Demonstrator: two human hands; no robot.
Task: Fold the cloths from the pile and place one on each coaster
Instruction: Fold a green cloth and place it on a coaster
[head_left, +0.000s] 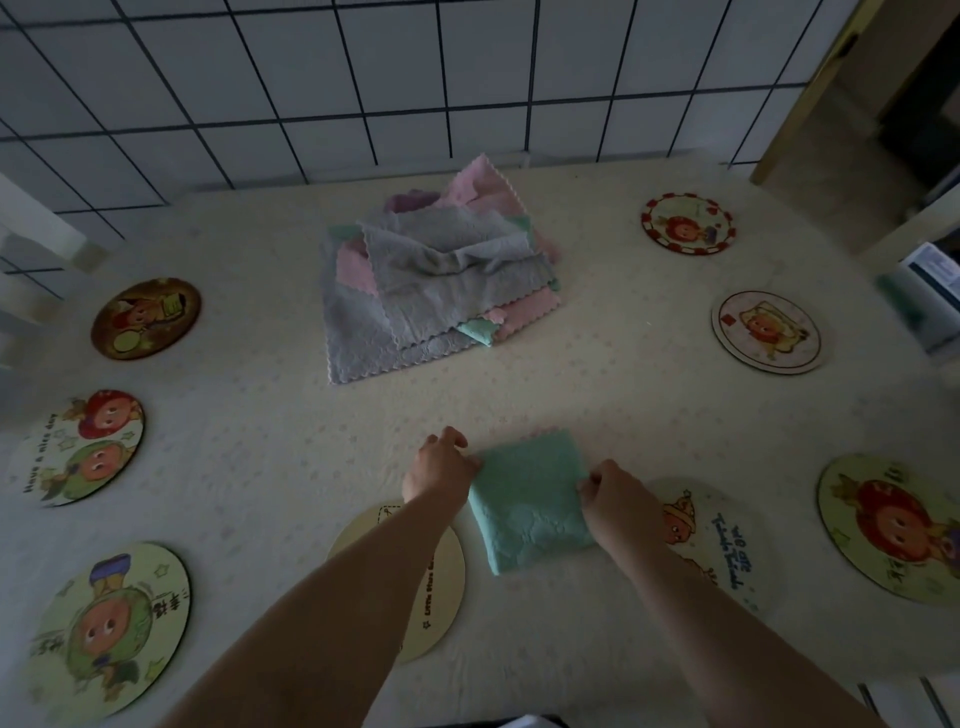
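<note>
The green cloth (530, 501) lies folded into a small square on the desk (270, 415), just past me at about 6 o'clock, between two coasters. My left hand (439, 465) grips its left edge near the far corner, fingers curled over the fold. My right hand (618, 501) pinches its right edge, fingers bent around the fabric. Both forearms reach in from the near side.

The cream coaster (415, 582) sits just left of the cloth, partly under my left forearm. The crowned-figure coaster (711, 540) sits just right of it, partly under my right hand.

At 12 o'clock, well apart from the cloth, the pile of cloths (431, 280) lies loose and rumpled, grey on top with pink and green showing beneath.

More coasters ring the desk: a brown one (145, 318) at 10 o'clock, a red-and-green one (85, 447) at 9, a green one (111, 629) at 8, a red-rimmed one (688, 223) at 1, a pale one (768, 331) at 2, and a yellow-green one (896, 525) at 4. All of them are bare of cloths.

A tiled wall (363, 78) with dark grout rises behind the desk.
</note>
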